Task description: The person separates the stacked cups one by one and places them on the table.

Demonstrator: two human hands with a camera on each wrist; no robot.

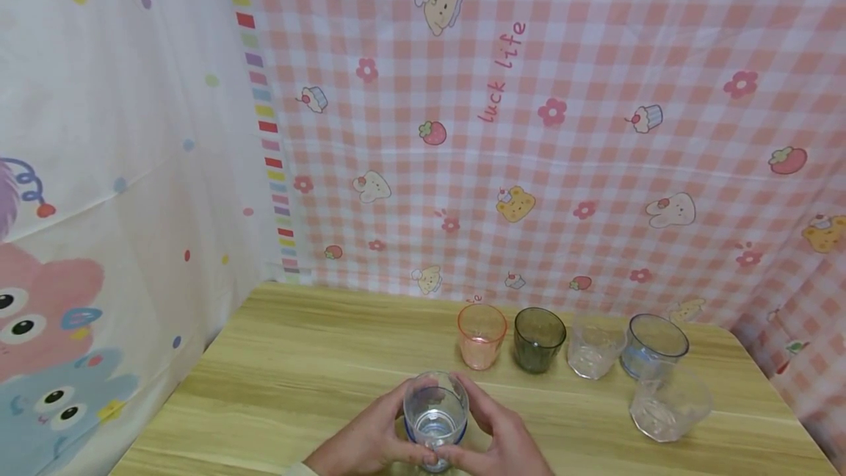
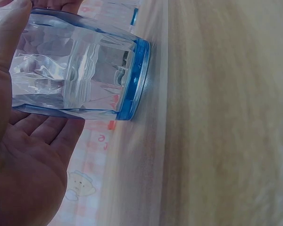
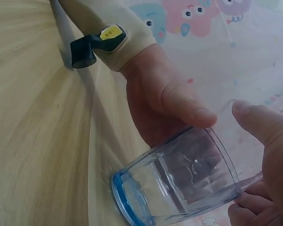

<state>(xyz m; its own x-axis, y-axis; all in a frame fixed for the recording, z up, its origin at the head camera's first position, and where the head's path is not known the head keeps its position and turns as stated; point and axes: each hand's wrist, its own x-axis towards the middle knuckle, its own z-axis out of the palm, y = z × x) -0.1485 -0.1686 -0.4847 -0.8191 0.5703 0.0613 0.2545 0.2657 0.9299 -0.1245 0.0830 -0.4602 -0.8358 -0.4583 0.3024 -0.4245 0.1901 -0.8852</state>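
Both hands hold two stacked cups near the table's front: a clear cup (image 1: 435,386) nested in a blue-tinted cup (image 2: 132,80). My left hand (image 1: 383,432) grips the left side, thumb in front and fingers behind. From the right, my right hand (image 1: 505,435) holds the upper part, its thumb and fingers near the rims in the right wrist view. The blue cup's thick base faces the tabletop; whether it touches cannot be told. Behind stand an orange-pink cup (image 1: 482,340), a dark grey cup (image 1: 539,344), another clear cup (image 1: 593,351) and another blue cup (image 1: 651,351).
A further clear faceted cup (image 1: 664,406) stands at the right, in front of the row. The wooden tabletop (image 1: 277,373) meets a pink checked cloth (image 1: 396,167) at the back and a white patterned cloth (image 1: 145,204) on the left.
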